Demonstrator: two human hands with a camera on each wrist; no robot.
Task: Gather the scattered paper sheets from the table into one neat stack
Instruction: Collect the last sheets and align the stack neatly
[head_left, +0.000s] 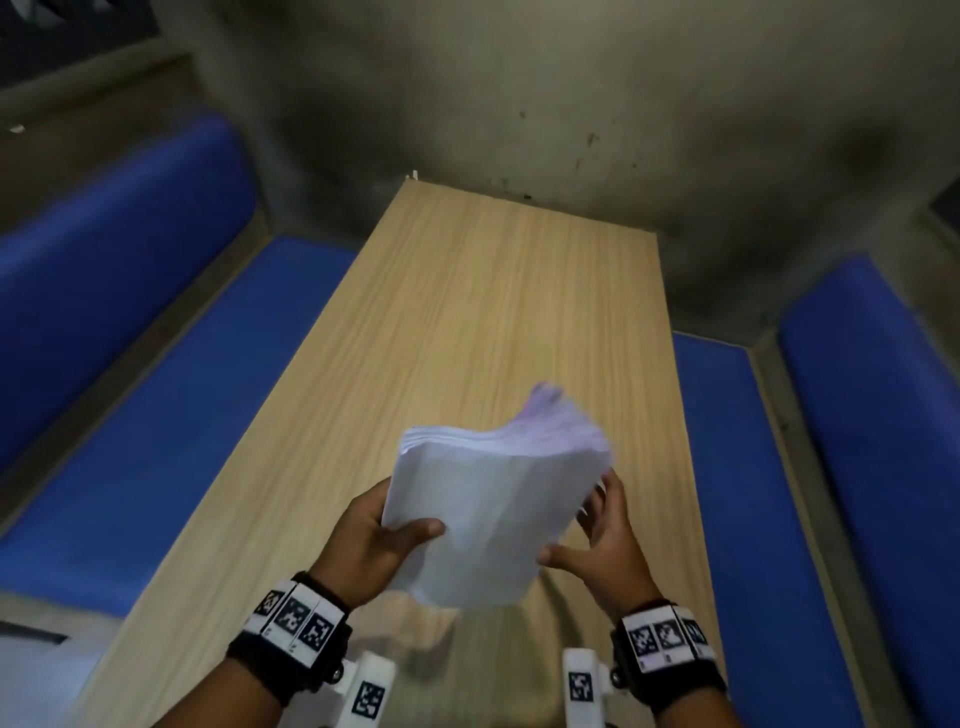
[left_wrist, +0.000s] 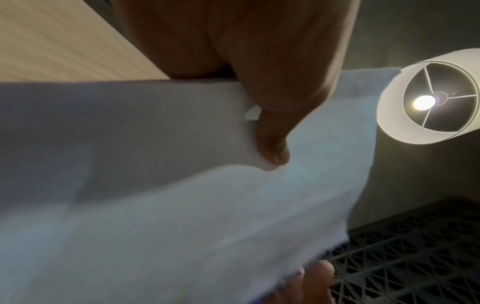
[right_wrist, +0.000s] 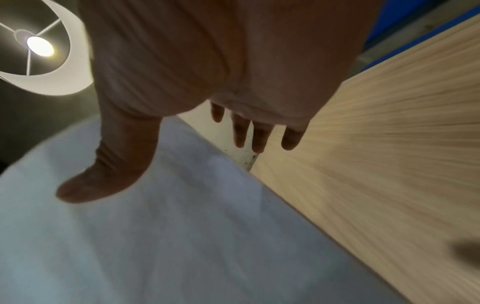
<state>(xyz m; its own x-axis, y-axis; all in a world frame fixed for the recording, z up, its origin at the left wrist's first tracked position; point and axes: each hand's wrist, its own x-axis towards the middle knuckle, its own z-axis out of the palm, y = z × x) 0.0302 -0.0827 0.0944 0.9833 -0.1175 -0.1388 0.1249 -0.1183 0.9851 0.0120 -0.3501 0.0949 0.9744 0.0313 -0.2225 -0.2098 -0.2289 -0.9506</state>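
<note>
A thick bundle of white paper sheets (head_left: 493, 504) is held up above the near half of the wooden table (head_left: 467, 312), its top edge fanned and blurred. My left hand (head_left: 379, 540) grips its left edge, thumb (left_wrist: 272, 144) on the front face of the sheets (left_wrist: 155, 185). My right hand (head_left: 602, 540) is at the bundle's right edge with straight, spread fingers (right_wrist: 259, 135); its thumb (right_wrist: 103, 176) lies over the front of the paper (right_wrist: 182, 236). No loose sheets show on the table.
Blue padded benches run along the table's left side (head_left: 171, 415) and right side (head_left: 753, 493). A stained grey wall (head_left: 571, 104) stands behind the far end. A lit round lamp (left_wrist: 431, 100) hangs overhead.
</note>
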